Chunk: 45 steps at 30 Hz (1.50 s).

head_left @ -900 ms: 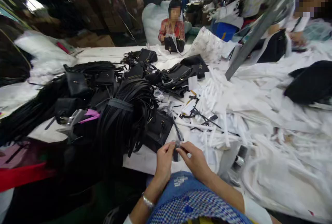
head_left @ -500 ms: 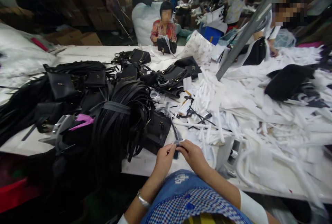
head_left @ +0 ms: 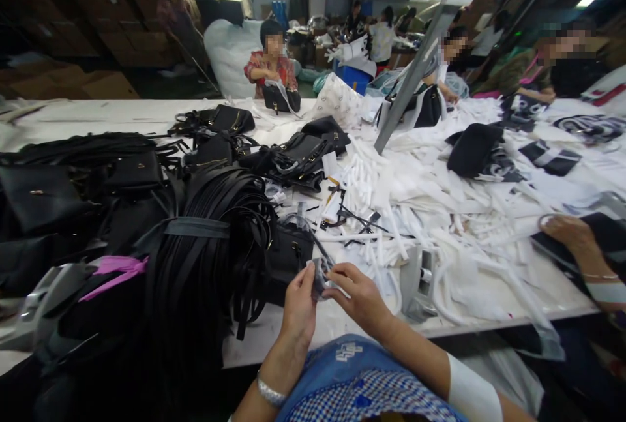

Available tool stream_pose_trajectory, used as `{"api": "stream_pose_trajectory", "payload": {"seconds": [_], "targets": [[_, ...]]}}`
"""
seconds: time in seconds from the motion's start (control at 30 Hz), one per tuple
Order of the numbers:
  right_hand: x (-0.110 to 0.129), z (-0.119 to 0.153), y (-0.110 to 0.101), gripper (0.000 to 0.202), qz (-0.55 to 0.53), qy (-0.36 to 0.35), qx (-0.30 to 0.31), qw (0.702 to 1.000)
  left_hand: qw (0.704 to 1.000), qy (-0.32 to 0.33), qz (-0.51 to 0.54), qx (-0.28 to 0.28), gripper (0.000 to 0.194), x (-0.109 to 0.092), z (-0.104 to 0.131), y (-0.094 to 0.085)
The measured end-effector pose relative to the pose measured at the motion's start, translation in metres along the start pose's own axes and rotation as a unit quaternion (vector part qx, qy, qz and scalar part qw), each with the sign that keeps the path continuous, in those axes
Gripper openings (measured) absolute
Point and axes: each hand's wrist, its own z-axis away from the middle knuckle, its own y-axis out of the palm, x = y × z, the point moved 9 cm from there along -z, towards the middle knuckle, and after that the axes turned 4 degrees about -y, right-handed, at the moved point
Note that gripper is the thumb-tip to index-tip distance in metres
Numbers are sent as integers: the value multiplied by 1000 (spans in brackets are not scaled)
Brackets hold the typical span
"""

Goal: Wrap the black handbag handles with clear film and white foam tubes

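Observation:
At the table's front edge my left hand [head_left: 300, 298] has its fingers closed on a small clear plastic wrapping [head_left: 320, 278] with something dark in it. My right hand [head_left: 359, 291] pinches the other side of this wrapping with thumb and fingers. A dark strap [head_left: 317, 239] runs from the wrapping up and back to the left. Just behind my left hand lies a black bag [head_left: 291, 252] with small buckles. Left of it stands a thick bundle of black straps [head_left: 205, 265], tied with a grey band [head_left: 198, 227].
More black bags [head_left: 132, 171] lie at the left, near a pink strip [head_left: 115, 272]. White strips [head_left: 391, 174] cover the table's right side. A tape dispenser [head_left: 418, 282] stands right of my hands. Across the table sits a person [head_left: 271, 66]; another person's hand [head_left: 570, 233] is at right.
The view has turned to the right, bringing another person's arm into sight. My hands have moved a little apart, and more of the plastic wrapping shows between them.

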Motion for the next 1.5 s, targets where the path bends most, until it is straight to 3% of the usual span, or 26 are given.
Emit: {"api": "stream_pose_trajectory", "payload": {"seconds": [0.17,0.3,0.5,0.6,0.7,0.77,0.83,0.9,1.03,1.1,1.17,1.27,1.37,1.43,1.5], "targets": [[10,1,13,11,46,19,41,998,999,-24,27,1,38,12,-4,-5],[9,5,22,10,19,60,41,997,1000,-17,16,-7,37,17,-8,-12],[-11,5,16,12,-97,178,0,979,988,69,-141,10,40,0,-2,-20],[-29,3,12,24,-177,263,1,948,947,175,-266,48,37,-23,10,-12],[-42,1,15,32,-307,322,10,895,876,282,-377,105,27,-46,26,8],[-45,0,19,32,-379,351,24,856,842,310,-424,125,22,-55,32,19],[-44,-2,22,33,-415,361,41,834,830,314,-445,122,19,-62,35,26],[-40,-8,15,36,-397,330,42,855,849,288,-428,116,21,-65,34,29],[-17,-25,-16,27,-234,127,0,964,931,188,-295,106,29,-60,26,29],[-3,-25,-21,27,-168,30,-9,985,960,155,-219,74,29,-57,22,25],[4,-21,-19,32,-134,-13,-20,991,975,140,-167,47,30,-53,19,23],[2,-16,-17,26,-104,-2,-51,993,971,165,-171,25,31,-50,19,24],[-11,-15,-16,17,-86,71,-45,993,945,204,-255,16,30,-52,21,27],[-25,-15,-15,17,-122,143,-20,982,928,219,-302,22,30,-53,22,29],[-39,-14,-11,23,-218,214,0,952,910,240,-338,30,31,-57,24,30]]}}
